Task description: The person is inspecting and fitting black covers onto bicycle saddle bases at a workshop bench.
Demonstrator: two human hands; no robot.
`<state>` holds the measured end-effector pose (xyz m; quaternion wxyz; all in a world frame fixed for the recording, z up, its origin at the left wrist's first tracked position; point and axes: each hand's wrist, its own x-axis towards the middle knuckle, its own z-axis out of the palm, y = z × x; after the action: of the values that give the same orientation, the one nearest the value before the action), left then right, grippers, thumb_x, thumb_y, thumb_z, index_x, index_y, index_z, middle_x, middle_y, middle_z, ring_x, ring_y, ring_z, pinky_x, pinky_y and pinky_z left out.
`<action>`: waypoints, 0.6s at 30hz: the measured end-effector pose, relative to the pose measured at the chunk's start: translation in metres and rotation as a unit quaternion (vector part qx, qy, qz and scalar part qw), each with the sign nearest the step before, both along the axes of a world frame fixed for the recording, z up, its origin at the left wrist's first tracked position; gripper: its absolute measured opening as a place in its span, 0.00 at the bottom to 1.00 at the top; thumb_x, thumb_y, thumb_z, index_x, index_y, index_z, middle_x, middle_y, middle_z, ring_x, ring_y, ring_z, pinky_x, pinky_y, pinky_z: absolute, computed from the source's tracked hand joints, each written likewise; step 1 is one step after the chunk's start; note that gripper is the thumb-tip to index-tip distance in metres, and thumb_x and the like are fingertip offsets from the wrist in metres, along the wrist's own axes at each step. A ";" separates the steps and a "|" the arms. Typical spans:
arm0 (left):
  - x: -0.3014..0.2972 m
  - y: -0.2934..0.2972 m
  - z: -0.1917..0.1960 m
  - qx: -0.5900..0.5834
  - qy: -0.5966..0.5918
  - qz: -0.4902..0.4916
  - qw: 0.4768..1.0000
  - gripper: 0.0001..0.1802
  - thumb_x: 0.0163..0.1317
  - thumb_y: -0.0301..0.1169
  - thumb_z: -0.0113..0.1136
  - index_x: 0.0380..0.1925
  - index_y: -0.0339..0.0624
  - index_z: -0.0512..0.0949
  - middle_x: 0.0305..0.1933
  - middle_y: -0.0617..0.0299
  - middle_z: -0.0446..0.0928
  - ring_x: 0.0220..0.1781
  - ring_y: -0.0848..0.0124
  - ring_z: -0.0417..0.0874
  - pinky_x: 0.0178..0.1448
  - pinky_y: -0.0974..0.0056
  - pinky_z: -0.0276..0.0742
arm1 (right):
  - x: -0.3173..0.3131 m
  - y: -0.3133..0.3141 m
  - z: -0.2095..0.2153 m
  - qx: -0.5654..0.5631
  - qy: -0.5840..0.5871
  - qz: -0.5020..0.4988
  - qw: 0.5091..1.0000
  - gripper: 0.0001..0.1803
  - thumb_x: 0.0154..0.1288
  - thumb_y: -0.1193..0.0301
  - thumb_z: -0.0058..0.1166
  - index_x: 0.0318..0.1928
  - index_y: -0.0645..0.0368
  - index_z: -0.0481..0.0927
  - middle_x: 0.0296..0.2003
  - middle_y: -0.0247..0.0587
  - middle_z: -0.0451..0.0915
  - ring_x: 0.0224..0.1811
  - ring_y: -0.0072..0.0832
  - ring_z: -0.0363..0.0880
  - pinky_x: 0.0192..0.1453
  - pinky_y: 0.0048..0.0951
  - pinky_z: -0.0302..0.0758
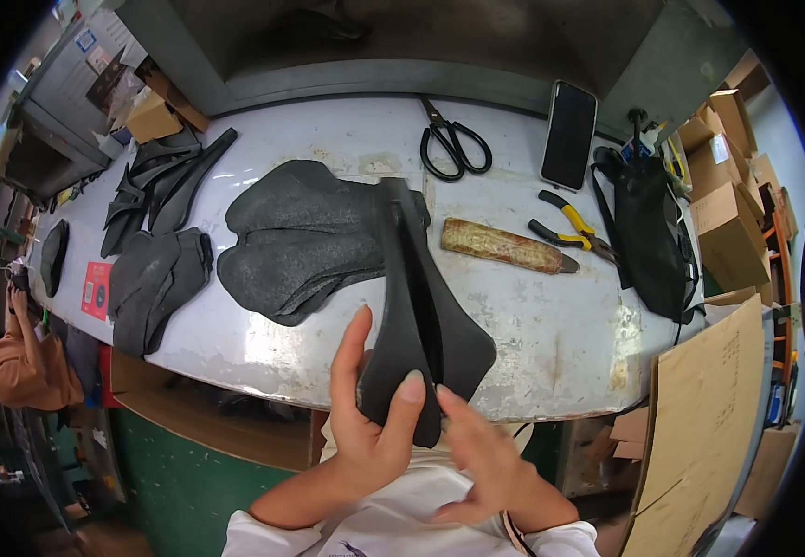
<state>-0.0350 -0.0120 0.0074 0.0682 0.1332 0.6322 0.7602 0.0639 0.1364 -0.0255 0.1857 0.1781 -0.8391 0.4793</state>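
A black bicycle saddle cover [393,348], narrow at its far end and wide at the near end, has a long slot down its middle. My left hand [370,441] is closed on its near left part, with the thumb pressed on top. Slightly blurred, my right hand [490,464] reaches in from the right. One fingertip touches the cover's near edge beside the slot, while the thumb stays apart. Behind the cover lies a stack of dark grey saddle-shaped pieces [277,237], partly hidden by it.
On the white table [551,343] lie black-handled scissors [455,148], a phone [569,135], a taped knife-like tool [504,246], yellow-black pliers [574,227] and a black bag [648,237]. More black pieces [156,278] sit left. Cardboard [699,427] stands right. Another person [26,362] works far left.
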 end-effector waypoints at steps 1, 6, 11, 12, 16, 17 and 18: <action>0.000 -0.003 0.001 -0.038 0.016 -0.018 0.999 0.36 0.67 0.25 0.55 0.71 0.31 0.50 0.60 0.46 0.71 0.58 0.69 0.75 0.60 0.67 0.72 | 0.001 0.008 -0.006 -0.093 0.013 0.009 0.996 0.44 0.61 0.46 0.61 0.67 0.64 0.66 0.65 0.72 0.62 0.22 0.22 0.73 0.24 0.21 0.74; -0.020 -0.032 0.019 0.119 -0.226 -0.266 0.930 0.40 0.55 0.23 0.71 0.67 0.31 0.63 0.65 0.55 0.71 0.64 0.73 0.72 0.68 0.67 0.66 | -0.009 0.029 0.006 -0.295 -0.021 -0.185 0.937 0.36 0.63 0.42 0.57 0.49 0.68 0.76 0.59 0.55 0.68 0.51 0.38 0.75 0.52 0.40 0.71; -0.012 -0.032 0.021 -0.035 -0.095 -0.268 0.958 0.45 0.44 0.24 0.78 0.64 0.29 0.67 0.58 0.51 0.77 0.58 0.71 0.78 0.62 0.67 0.71 | 0.008 0.064 -0.007 -0.439 -0.156 0.200 0.862 0.23 0.49 0.54 0.74 0.29 0.62 0.80 0.29 0.41 0.78 0.30 0.32 0.77 0.33 0.29 0.66; -0.013 -0.033 0.019 -0.088 -0.039 -0.239 0.966 0.46 0.39 0.24 0.81 0.61 0.26 0.69 0.54 0.48 0.79 0.54 0.68 0.81 0.59 0.67 0.75 | 0.011 0.063 -0.003 -0.413 -0.171 0.171 0.878 0.20 0.48 0.60 0.77 0.22 0.60 0.79 0.19 0.35 0.76 0.22 0.28 0.76 0.25 0.26 0.62; -0.007 -0.041 0.018 -0.285 0.264 -0.182 0.903 0.52 0.44 0.26 0.80 0.67 0.25 0.59 0.39 0.49 0.81 0.32 0.69 0.83 0.37 0.69 0.77 | -0.001 0.058 0.040 -0.240 -0.130 0.057 0.960 0.19 0.49 0.77 0.72 0.17 0.55 0.70 0.11 0.30 0.67 0.09 0.26 0.64 0.16 0.27 0.52; 0.000 -0.043 0.008 -0.285 0.266 -0.186 0.902 0.52 0.44 0.26 0.80 0.67 0.25 0.59 0.39 0.49 0.81 0.32 0.69 0.83 0.37 0.69 0.77 | 0.000 0.050 0.045 -0.242 -0.128 0.053 0.960 0.19 0.49 0.77 0.72 0.17 0.55 0.70 0.11 0.30 0.67 0.09 0.26 0.64 0.16 0.27 0.52; 0.008 -0.046 -0.005 -0.244 0.243 -0.110 0.932 0.51 0.47 0.28 0.78 0.67 0.26 0.58 0.34 0.51 0.80 0.27 0.67 0.81 0.33 0.68 0.76 | 0.001 0.041 0.046 -0.196 -0.125 0.002 0.973 0.20 0.48 0.78 0.72 0.18 0.54 0.68 0.10 0.30 0.66 0.09 0.26 0.64 0.16 0.28 0.51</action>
<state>-0.0272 -0.0575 0.0023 0.0260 0.3620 0.7769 0.5145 0.0651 0.1773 0.0203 0.1099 0.0787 -0.7448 0.6534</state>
